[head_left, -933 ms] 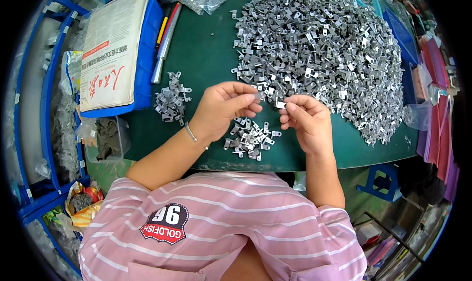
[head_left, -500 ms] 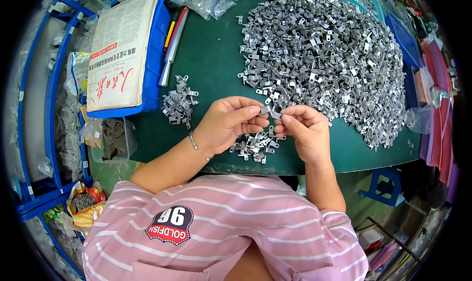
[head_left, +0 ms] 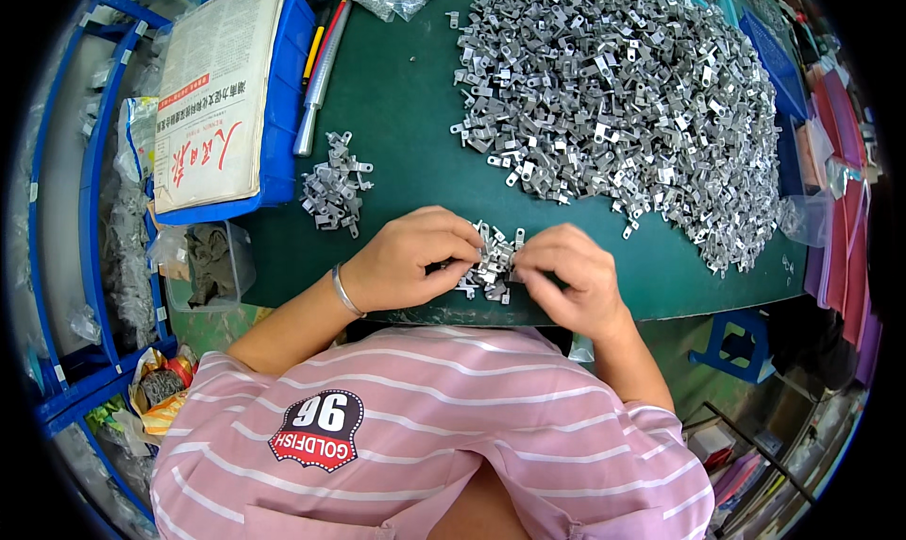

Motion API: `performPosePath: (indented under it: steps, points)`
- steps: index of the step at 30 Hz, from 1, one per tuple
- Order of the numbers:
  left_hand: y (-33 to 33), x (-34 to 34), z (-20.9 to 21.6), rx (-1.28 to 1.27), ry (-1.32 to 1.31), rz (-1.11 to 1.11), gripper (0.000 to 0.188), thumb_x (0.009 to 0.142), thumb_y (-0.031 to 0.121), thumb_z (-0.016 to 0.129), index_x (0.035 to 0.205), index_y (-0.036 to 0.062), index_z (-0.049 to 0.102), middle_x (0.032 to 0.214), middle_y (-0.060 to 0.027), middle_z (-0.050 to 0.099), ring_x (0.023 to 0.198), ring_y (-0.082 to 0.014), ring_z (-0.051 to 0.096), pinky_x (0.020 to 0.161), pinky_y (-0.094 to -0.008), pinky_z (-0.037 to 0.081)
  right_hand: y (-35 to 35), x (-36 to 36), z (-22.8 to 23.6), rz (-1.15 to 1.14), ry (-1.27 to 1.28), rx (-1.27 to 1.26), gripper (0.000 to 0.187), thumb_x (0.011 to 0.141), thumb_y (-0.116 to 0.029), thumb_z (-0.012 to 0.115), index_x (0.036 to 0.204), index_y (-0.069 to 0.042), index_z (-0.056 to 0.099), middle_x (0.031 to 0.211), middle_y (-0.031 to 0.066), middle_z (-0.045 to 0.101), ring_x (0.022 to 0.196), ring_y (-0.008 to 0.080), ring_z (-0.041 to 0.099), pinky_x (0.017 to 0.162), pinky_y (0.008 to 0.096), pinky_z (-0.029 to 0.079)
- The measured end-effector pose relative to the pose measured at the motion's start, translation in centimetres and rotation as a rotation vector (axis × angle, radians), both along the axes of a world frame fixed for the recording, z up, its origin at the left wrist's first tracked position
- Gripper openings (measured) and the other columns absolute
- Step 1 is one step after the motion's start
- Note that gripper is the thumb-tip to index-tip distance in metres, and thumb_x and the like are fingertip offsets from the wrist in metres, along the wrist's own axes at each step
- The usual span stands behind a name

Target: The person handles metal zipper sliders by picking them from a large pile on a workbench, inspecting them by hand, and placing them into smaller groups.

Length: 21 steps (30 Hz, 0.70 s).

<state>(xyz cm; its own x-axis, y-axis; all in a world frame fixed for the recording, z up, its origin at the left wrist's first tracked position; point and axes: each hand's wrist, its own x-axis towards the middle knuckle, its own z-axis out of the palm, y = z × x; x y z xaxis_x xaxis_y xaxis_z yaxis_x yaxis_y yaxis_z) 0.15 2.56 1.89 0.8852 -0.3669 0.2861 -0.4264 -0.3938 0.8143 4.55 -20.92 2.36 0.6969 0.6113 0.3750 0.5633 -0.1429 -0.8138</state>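
Observation:
Close to the table's front edge lies a small pile of grey metal brackets [head_left: 493, 268], small bent tabs with a hole. My left hand [head_left: 415, 260] reaches into its left side, thumb and fingers curled together at the brackets. From the right, my right hand [head_left: 571, 274] meets the pile with thumb and forefinger pinched, slightly blurred. What either set of fingertips grips is hidden among the brackets. A large heap of the same brackets [head_left: 613, 96] covers the table's far right. Another small group of brackets [head_left: 336, 185] lies left of my hands.
On the left, a folded newspaper [head_left: 212, 96] lies over a blue bin [head_left: 283, 106], with pens and a silver rod-like tool [head_left: 321, 87] beside it. A clear tub [head_left: 241, 257] holds dark cloth. Below the table at right stands a blue stool [head_left: 736, 346].
Both hands have come down toward me, from holding a bracket each above the table to the small pile. The hands are now further apart, and the view has shifted slightly.

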Motion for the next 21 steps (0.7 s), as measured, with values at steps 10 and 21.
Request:
performPosePath:
  steps: [10,21]
  points:
    - [-2.8,4.7,-0.4,0.147,-0.066,0.214,0.021,0.075,0.001,0.067,0.096,0.0023,0.063,0.088,-0.0102,0.061,0.080,-0.0261,0.061,0.072,-0.0354,0.050,1.9,3.8,0.1,-0.336,-0.354,-0.437,0.026,0.071,0.002,0.067,0.096,-0.003,0.064,0.087,0.0103,0.056,0.078,0.0301,0.052,0.070,0.0397,0.043]
    - [-4.3,6.4,-0.9,-0.134,0.221,0.190,0.022,0.083,0.004,0.067,0.105,-0.0017,0.063,0.088,-0.0098,0.064,0.079,-0.0217,0.065,0.070,-0.0300,0.052,0.6,2.9,-0.6,-0.413,-0.280,-0.077,0.016,0.072,0.004,0.072,0.086,-0.002,0.067,0.085,0.0106,0.063,0.076,0.0274,0.062,0.065,0.0331,0.050]
